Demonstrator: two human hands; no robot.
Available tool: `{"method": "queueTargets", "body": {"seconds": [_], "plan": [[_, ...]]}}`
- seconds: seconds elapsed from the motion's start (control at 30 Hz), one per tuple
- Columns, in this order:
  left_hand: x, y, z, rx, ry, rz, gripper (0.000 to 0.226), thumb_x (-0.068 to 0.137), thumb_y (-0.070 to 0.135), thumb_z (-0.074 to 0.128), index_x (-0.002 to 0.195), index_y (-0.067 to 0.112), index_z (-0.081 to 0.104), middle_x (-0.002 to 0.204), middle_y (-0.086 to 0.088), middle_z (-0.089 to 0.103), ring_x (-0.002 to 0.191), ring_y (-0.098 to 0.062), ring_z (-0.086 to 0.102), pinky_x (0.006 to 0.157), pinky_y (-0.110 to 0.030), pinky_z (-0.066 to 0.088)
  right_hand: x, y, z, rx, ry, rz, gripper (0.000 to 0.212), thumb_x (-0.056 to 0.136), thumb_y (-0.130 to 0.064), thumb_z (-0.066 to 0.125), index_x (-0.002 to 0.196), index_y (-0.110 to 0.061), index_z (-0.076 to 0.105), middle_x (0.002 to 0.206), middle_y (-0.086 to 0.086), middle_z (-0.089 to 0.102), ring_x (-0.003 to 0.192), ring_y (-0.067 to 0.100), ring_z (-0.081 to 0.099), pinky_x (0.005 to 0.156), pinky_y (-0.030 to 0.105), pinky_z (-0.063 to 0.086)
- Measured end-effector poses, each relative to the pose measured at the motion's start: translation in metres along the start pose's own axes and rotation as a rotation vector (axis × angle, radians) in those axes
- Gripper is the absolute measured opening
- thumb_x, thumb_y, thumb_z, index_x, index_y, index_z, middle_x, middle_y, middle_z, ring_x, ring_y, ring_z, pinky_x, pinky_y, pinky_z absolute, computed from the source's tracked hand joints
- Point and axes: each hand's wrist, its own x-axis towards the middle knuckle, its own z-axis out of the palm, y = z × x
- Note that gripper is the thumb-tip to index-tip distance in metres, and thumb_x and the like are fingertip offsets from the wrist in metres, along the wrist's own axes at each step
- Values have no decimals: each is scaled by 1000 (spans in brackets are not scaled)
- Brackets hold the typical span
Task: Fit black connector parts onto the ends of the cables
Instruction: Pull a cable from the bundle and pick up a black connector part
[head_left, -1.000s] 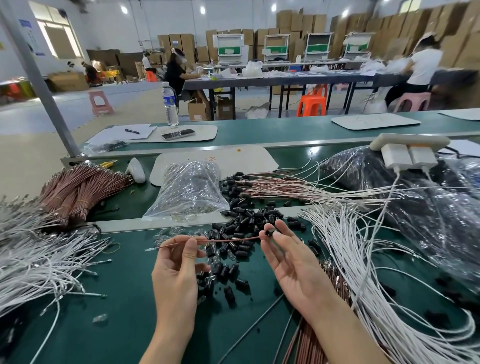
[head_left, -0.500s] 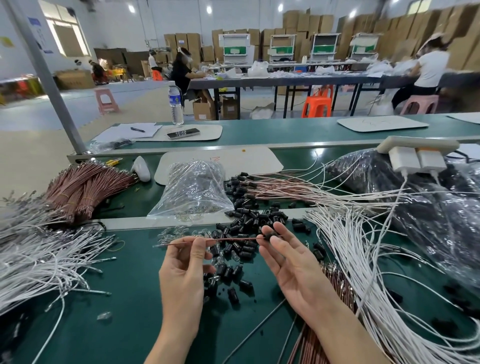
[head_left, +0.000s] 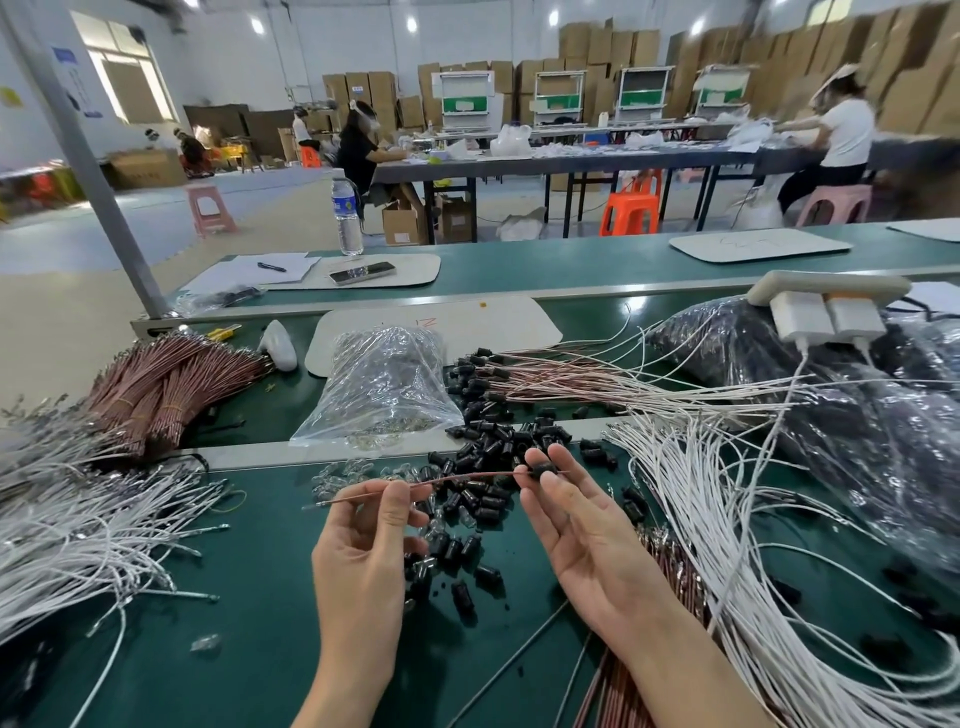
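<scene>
My left hand (head_left: 363, 540) pinches a thin brown cable (head_left: 457, 479) near its left end and holds it level above the green mat. At the cable's right end, my right hand (head_left: 576, 525) grips a black connector part (head_left: 544, 470) between thumb and fingertips; the cable's tip pokes out just past it. Beneath and behind both hands lies a loose pile of black connector parts (head_left: 483, 499).
White cables (head_left: 78, 525) fan out at left and more white cables (head_left: 727, 519) at right. Brown cable bundles (head_left: 166, 384) lie back left, finished brown cables (head_left: 571, 374) behind the pile. A clear plastic bag (head_left: 384, 384) and dark bags (head_left: 852, 395) sit behind.
Both hands stay on the cable. The black connector part now sits on the cable's right end between my right fingertips, with the tip showing past it.
</scene>
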Motion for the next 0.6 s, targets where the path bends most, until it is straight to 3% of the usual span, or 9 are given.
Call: {"method": "queueTargets", "body": {"seconds": [0.3,0.6], "plan": [[-1,4,-1,-34,-29,-19,16,94,41,61,88,29,69,96,-10,77,76,-21,69,63,-26,58,-1,-1,2,0,11,-11,44,80,6,66,124,-2,63,121,20,71,102,30,74,78,31,63],[-11,8,8,5,-93,-6,8,88,35,66,85,28,70,90,-10,76,75,-18,69,62,-27,59,-4,5,5,-56,-83,28,46,82,7,67,127,-1,61,126,22,68,111,33,70,82,30,61]]}}
